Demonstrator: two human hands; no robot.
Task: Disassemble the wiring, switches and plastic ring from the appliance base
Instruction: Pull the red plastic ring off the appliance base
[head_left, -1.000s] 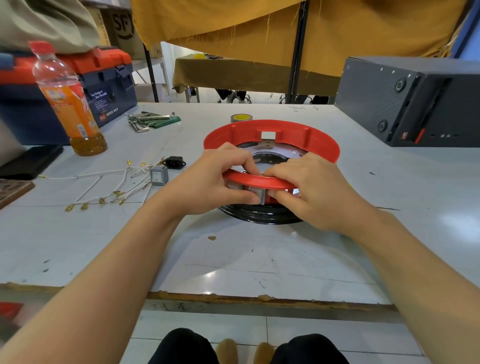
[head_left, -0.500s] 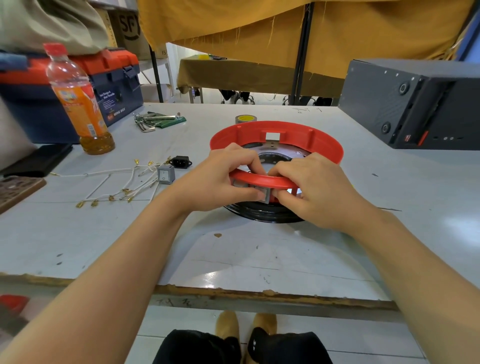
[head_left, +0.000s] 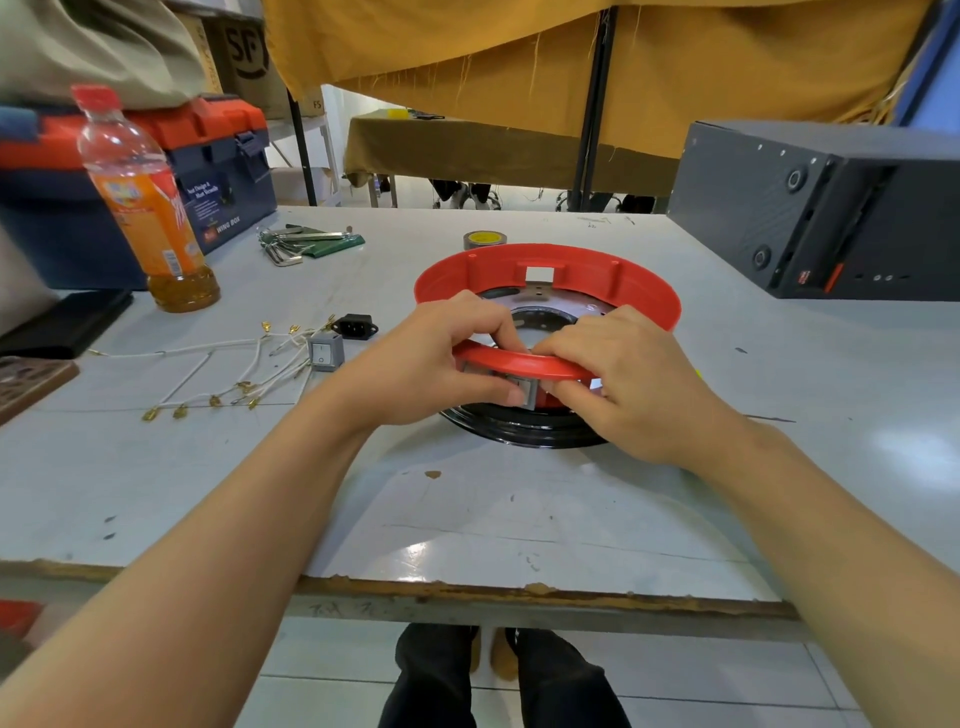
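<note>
A grey worktable (head_left: 467, 519) holds a red plastic ring (head_left: 545, 280) seated on a black appliance base (head_left: 519, 428). Both hands meet at the ring's near rim. The left hand (head_left: 415, 364) curls over the rim, thumb pressing a grey rocker switch (head_left: 524, 391) still mounted there; the right hand (head_left: 628, 379) pinches the rim just beside it. Left of the left hand lie loose white wires (head_left: 223, 374) (already removed), another grey switch (head_left: 324, 352) and a black power socket (head_left: 356, 326). The step appears to be freeing the mounted switch; next likely calls for squeezing its clips and pushing it through.
</note>
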